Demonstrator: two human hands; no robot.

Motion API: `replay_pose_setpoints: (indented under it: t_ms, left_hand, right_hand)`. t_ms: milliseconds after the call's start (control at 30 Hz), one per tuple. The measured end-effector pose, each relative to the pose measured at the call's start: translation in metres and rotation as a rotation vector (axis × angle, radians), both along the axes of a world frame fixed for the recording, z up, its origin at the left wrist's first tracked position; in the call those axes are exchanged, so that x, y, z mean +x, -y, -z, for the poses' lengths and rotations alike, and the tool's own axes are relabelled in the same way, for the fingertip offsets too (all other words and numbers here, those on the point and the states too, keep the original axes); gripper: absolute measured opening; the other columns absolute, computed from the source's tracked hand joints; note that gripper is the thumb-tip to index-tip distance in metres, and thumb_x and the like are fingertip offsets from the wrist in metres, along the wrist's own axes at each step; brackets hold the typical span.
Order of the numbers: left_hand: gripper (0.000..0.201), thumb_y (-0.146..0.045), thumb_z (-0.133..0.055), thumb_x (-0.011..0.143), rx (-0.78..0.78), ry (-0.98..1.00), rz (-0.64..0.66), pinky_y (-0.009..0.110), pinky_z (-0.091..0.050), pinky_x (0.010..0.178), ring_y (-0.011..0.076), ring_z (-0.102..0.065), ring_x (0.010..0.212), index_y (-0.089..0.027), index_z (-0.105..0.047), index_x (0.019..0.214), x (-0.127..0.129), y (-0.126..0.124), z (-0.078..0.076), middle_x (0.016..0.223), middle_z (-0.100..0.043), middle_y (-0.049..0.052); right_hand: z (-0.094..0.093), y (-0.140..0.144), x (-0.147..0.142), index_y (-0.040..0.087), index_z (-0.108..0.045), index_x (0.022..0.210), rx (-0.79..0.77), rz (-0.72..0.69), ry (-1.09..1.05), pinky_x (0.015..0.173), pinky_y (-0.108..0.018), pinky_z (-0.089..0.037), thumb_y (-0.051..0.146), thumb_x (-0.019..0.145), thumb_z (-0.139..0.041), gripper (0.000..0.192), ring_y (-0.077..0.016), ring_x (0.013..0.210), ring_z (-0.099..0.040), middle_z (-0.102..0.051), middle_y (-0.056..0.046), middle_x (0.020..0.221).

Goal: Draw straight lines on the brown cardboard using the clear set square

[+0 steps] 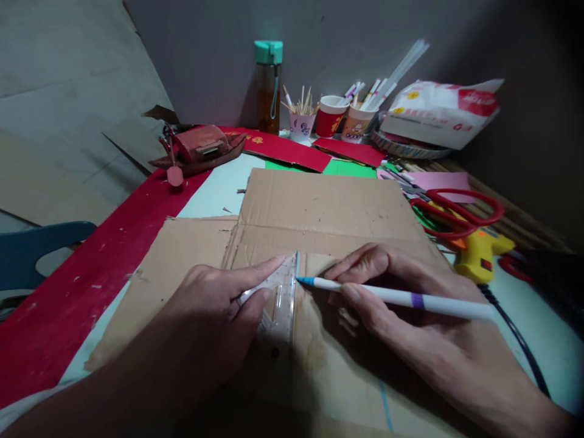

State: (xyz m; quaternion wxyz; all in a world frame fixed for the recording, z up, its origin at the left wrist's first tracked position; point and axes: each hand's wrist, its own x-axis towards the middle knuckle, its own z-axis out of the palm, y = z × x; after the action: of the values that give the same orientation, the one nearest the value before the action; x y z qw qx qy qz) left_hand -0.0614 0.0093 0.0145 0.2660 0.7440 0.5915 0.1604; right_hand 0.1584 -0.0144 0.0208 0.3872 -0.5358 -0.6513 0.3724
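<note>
The left hand (214,298) presses flat on the ruler (280,298), which runs six to twelve; the right hand (387,286) pinches the pen (401,297), its tip touching the ruler's three o'clock edge on the cardboard (319,207).

— Can any writing be read here?

— None clearly. The white and red plastic bag (440,109) at the far right corner of the table carries red marks and yellow emblems, too blurred to read.

— And the cups?

— The red and orange paper cups (331,115) near the far edge show only small pictures. The red paper sheet (283,149) bears an unreadable gold mark.
</note>
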Motion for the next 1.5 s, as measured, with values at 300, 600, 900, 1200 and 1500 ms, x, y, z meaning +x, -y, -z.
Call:
replay_pose_setpoints:
  t_ms: [300,600,900,1200,1500]
  left_hand:
    - [0.042,-0.025,-0.051,0.087,0.032,-0.017,0.032,0.022,-0.044,0.048,0.0147,-0.063,0.058,-0.037,-0.066,0.124,0.0,-0.002,0.0,0.077,-0.079,-0.006]
    - [0.038,-0.027,-0.057,0.085,-0.016,0.058,-0.004,0.02,-0.048,0.054,0.0101,-0.056,0.049,-0.035,-0.07,0.12,0.0,-0.003,-0.004,0.072,-0.077,-0.006]
    - [0.038,-0.026,-0.059,0.084,-0.003,0.068,0.004,0.019,-0.051,0.058,0.0103,-0.063,0.057,-0.038,-0.069,0.119,0.0,-0.002,-0.007,0.086,-0.08,-0.008]
    - [0.04,-0.023,-0.057,0.085,0.032,0.065,0.071,0.018,-0.052,0.06,0.0119,-0.069,0.071,-0.036,-0.067,0.122,-0.002,-0.004,-0.004,0.101,-0.079,-0.008]
    - [0.04,-0.023,-0.055,0.087,-0.011,0.07,0.084,0.017,-0.044,0.046,0.0149,-0.071,0.09,-0.035,-0.066,0.124,-0.002,-0.003,-0.007,0.112,-0.076,-0.008]
  right_hand:
    - [-0.003,0.002,-0.013,0.024,-0.067,0.073,0.041,0.01,0.0,0.047,-0.027,-0.054,0.049,0.079,-0.074,0.027,-0.0235,0.068,-0.07,-0.071,-0.006,0.072]
    - [-0.003,0.016,-0.017,0.027,-0.067,0.07,0.057,-0.006,0.022,0.043,-0.027,-0.053,0.049,0.078,-0.074,0.024,-0.0225,0.06,-0.068,-0.069,-0.005,0.066]
    - [-0.007,0.029,-0.013,0.026,-0.065,0.07,0.136,-0.19,-0.039,0.051,-0.019,-0.052,0.01,0.079,-0.065,0.019,-0.0124,0.06,-0.066,-0.066,0.002,0.065]
    - [-0.007,0.037,-0.021,0.024,-0.061,0.065,0.151,-0.131,-0.058,0.05,-0.021,-0.053,0.007,0.074,-0.063,0.02,-0.0146,0.057,-0.065,-0.063,-0.001,0.063]
    - [-0.002,0.045,-0.02,0.025,-0.062,0.068,0.18,-0.135,-0.052,0.047,-0.024,-0.052,0.008,0.075,-0.065,0.019,-0.0162,0.055,-0.064,-0.063,-0.001,0.065]
